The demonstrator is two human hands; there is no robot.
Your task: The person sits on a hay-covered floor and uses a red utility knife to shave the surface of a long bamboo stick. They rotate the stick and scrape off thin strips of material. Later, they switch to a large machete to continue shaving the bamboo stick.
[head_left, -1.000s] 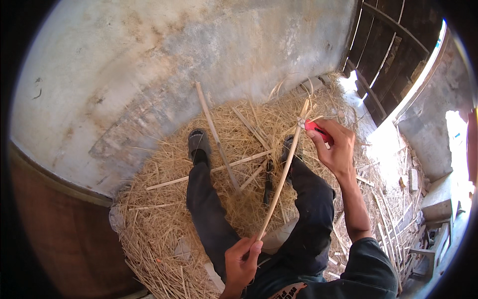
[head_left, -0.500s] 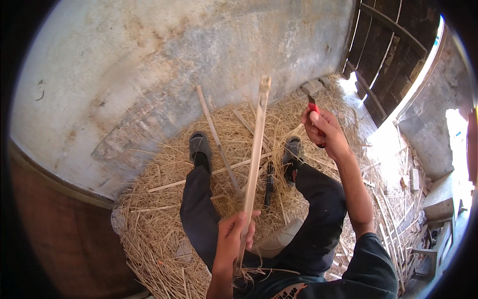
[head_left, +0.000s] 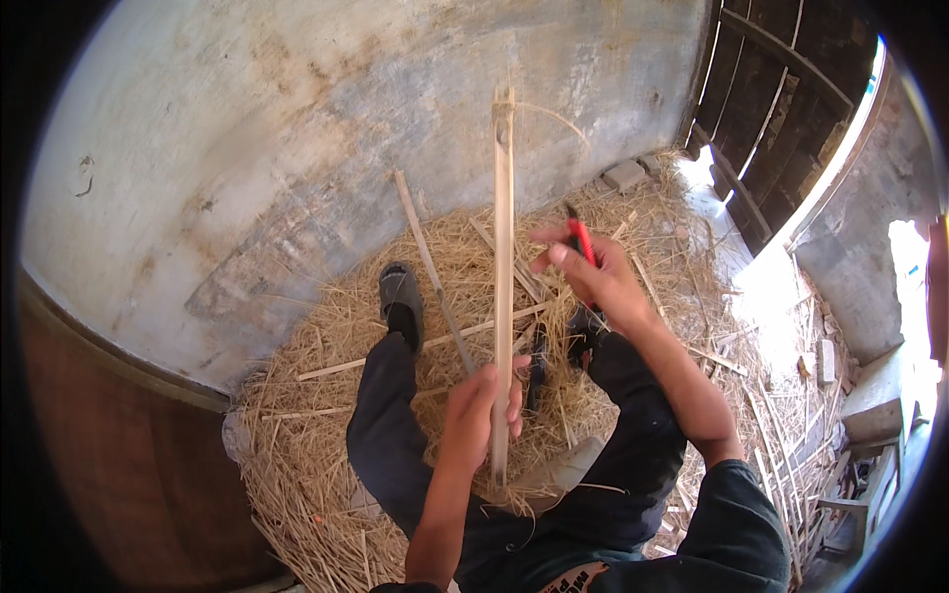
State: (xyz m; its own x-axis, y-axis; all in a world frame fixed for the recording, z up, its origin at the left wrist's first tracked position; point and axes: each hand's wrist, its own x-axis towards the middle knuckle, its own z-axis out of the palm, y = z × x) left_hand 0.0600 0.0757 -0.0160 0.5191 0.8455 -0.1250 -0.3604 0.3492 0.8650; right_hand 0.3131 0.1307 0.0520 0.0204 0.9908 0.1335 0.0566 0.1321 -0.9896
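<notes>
A long pale bamboo strip (head_left: 504, 247) stands nearly upright before me, with my left hand (head_left: 478, 410) closed round its lower part. A thin shaving (head_left: 559, 117) curls off its far end to the right. Fine loose fibres hang by its near end, over my lap. To the right of the strip and apart from it, my right hand (head_left: 603, 277) grips a red-handled knife (head_left: 582, 241); the short dark blade points up and away. The index finger of that hand reaches toward the strip.
Straw and bamboo scraps (head_left: 316, 435) cover the floor round my feet. Loose strips (head_left: 425, 247) and a long black object (head_left: 537, 366) lie between my legs. A stained wall (head_left: 346, 148) rises ahead. Bricks (head_left: 625, 176) sit by the wall, and a dark plank door (head_left: 761, 119) stands at the right.
My right hand with the knife has moved left and nearer, closer to the bamboo strip. My left hand has pushed the strip up and farther away; a curled shaving now shows at its far end.
</notes>
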